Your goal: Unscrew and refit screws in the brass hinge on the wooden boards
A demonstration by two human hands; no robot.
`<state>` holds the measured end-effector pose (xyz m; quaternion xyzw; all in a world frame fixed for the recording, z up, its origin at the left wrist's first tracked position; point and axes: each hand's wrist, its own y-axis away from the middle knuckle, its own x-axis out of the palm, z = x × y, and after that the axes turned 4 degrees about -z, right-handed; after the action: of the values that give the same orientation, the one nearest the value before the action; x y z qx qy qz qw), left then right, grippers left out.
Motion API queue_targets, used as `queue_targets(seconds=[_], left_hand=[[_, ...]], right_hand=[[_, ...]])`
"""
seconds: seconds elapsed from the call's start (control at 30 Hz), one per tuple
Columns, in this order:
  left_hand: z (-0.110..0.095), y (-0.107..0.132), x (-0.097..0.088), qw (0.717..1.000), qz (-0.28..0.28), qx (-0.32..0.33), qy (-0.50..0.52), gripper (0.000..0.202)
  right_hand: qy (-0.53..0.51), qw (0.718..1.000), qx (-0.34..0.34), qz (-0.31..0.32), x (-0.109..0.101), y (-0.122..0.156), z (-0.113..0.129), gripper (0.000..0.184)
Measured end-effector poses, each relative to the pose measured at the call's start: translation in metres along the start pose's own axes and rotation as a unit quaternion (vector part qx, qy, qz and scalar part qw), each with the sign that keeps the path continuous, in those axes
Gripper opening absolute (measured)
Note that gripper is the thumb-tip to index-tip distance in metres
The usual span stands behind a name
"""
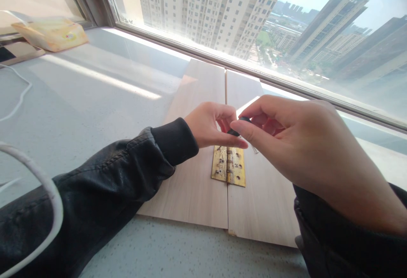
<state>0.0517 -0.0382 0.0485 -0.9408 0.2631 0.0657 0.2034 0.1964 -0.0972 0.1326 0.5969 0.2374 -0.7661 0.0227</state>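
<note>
My left hand [213,123] pinches a small black piece [233,132] between thumb and fingers. Just to its right, the fingertips of my right hand [276,119] close on another dark end [244,119]. Whether the two dark bits are one object is hidden by my fingers. Below them a worn brass-coloured hinge [235,167] bridges the seam between a left wooden board [190,193] and a right wooden board [260,210]. Screw heads show in the hinge's left leaf, while its right leaf has visible holes. A thin screw [255,150] lies beside the hinge, partly under my right hand.
The boards lie on a pale speckled counter [127,244] against a window frame [178,53]. A white cable [54,193] loops across the left foreground, over my sleeve. At the back left stands a yellowish tissue pack [54,36]. Tall buildings show outside.
</note>
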Motion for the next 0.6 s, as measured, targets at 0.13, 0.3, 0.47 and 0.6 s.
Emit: queue_targets(seconds=[0.13,0.3,0.47,0.6], left_hand=[[-0.0059,0.0013,-0.0019,0.999,0.036,0.005,0.012,0.023],[-0.0029,0.0003,-0.0052,1.000,0.014,0.027,0.003,0.020],[0.0023,-0.0015,-0.0017,0.999,-0.035,0.019,0.021,0.023],[-0.0021,-0.0009,0.0004,1.000,-0.010,0.010,0.026,0.023]], right_hand=[[-0.012,0.999,-0.040,0.003,-0.0012,0.0026,-0.0074,0.015],[-0.019,0.998,-0.055,0.005,-0.0009,0.0033,-0.0096,0.018],[-0.006,0.999,-0.023,-0.031,0.0049,-0.0001,-0.0026,0.016],[-0.020,0.999,-0.041,-0.004,0.0046,0.0009,-0.0054,0.017]])
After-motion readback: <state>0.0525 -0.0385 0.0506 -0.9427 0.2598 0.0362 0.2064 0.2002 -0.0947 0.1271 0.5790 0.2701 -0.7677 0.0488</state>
